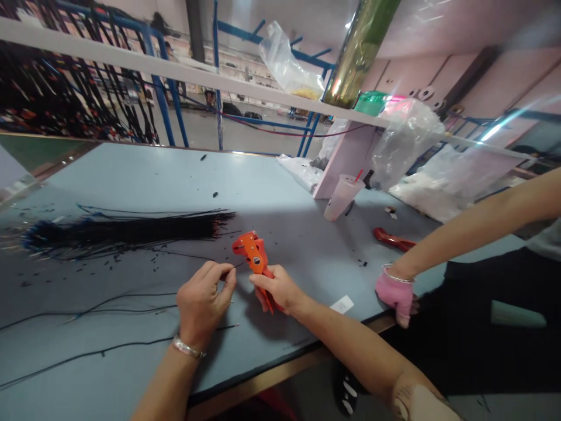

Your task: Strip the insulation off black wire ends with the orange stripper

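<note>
My right hand is wrapped round the handles of an orange wire stripper, whose head points up and to the left above the table. Just left of it, my left hand pinches a thin black wire between thumb and fingertips. The wire's short end sticks out toward the stripper, apart from its jaws as far as I can see. Behind my left hand lies a thick bundle of black wires, with blue parts at its left end. Several loose black wires stretch across the table at the left.
Black scraps litter the blue table. A cup with a red straw stands at the back. Right of me, a co-worker's pink-gloved hand rests at the table edge near a red tool. A white label lies nearby.
</note>
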`<move>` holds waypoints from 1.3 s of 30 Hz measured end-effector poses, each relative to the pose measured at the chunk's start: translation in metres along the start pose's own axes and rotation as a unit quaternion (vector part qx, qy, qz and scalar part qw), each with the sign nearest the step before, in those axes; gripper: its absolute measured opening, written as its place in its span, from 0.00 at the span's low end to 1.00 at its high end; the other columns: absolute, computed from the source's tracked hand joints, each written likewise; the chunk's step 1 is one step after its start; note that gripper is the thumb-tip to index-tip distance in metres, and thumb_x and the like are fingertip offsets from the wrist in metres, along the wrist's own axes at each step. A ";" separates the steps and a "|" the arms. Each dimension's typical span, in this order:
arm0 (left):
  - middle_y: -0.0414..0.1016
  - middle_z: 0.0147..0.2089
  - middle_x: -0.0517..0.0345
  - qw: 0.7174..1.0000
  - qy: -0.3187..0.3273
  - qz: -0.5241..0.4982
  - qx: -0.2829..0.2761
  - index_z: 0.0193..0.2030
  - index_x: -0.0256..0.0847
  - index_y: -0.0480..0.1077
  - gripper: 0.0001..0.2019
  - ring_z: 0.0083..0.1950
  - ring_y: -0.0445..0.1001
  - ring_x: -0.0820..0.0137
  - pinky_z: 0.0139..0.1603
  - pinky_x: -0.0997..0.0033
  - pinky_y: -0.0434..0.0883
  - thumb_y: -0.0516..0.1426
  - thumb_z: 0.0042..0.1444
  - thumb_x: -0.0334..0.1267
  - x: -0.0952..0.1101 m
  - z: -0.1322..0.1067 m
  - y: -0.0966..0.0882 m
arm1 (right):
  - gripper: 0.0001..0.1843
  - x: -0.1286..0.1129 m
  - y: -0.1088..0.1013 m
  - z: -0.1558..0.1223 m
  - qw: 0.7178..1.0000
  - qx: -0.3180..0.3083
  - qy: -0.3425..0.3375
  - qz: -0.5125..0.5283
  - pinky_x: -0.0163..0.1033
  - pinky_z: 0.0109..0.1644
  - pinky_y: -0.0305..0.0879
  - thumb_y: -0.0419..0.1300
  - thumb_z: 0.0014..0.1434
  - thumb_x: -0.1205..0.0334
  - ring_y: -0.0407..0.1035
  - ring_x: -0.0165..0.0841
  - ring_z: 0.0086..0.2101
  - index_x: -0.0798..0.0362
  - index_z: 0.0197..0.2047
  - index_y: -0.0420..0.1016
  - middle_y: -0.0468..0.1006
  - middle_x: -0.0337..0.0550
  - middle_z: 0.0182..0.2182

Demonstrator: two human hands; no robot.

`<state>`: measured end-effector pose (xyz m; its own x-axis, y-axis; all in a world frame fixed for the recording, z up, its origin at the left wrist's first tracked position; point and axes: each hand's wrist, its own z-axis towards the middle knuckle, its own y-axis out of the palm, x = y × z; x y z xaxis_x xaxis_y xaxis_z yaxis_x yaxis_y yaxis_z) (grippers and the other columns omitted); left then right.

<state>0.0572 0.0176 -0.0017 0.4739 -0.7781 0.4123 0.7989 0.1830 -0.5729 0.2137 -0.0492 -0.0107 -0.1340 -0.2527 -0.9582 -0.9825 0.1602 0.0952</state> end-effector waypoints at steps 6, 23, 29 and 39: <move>0.71 0.26 0.63 1.000 -0.014 -0.002 -0.008 0.30 0.41 0.72 0.07 0.28 0.69 0.77 0.31 0.77 0.62 0.56 0.58 0.32 0.002 -0.001 -0.001 | 0.15 -0.005 -0.003 -0.002 0.997 -0.030 0.042 0.055 0.33 0.19 0.67 0.65 0.43 0.54 0.69 0.29 0.16 0.55 0.28 0.66 0.75 0.38 0.19; 0.72 0.28 0.64 0.999 -0.028 -0.007 -0.014 0.30 0.41 0.72 0.06 0.28 0.69 0.78 0.30 0.78 0.62 0.56 0.57 0.32 0.002 -0.003 -0.001 | 0.13 -0.004 -0.003 -0.003 0.999 -0.038 0.022 0.022 0.30 0.15 0.59 0.62 0.45 0.55 0.65 0.28 0.14 0.54 0.21 0.65 0.71 0.36 0.14; 0.72 0.27 0.64 0.999 -0.042 -0.016 -0.030 0.30 0.41 0.73 0.07 0.27 0.68 0.78 0.29 0.78 0.61 0.56 0.57 0.33 0.004 -0.001 -0.001 | 0.14 -0.006 -0.003 -0.001 0.999 -0.009 0.030 0.031 0.30 0.12 0.53 0.61 0.45 0.53 0.62 0.27 0.11 0.53 0.21 0.65 0.68 0.34 0.12; 0.73 0.24 0.62 0.982 -0.146 -0.116 -0.021 0.26 0.40 0.73 0.10 0.25 0.69 0.76 0.28 0.78 0.64 0.56 0.55 0.39 0.005 0.003 -0.005 | 0.14 -0.003 -0.004 0.004 0.998 -0.020 0.040 0.040 0.29 0.15 0.53 0.63 0.45 0.54 0.67 0.29 0.14 0.55 0.26 0.67 0.73 0.37 0.15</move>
<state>0.0567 0.0142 0.0058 0.3712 -0.5887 0.7181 0.8853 -0.0089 -0.4649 0.2183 -0.0448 -0.0091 -0.2210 -0.3159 -0.9227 -0.9723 0.1457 0.1830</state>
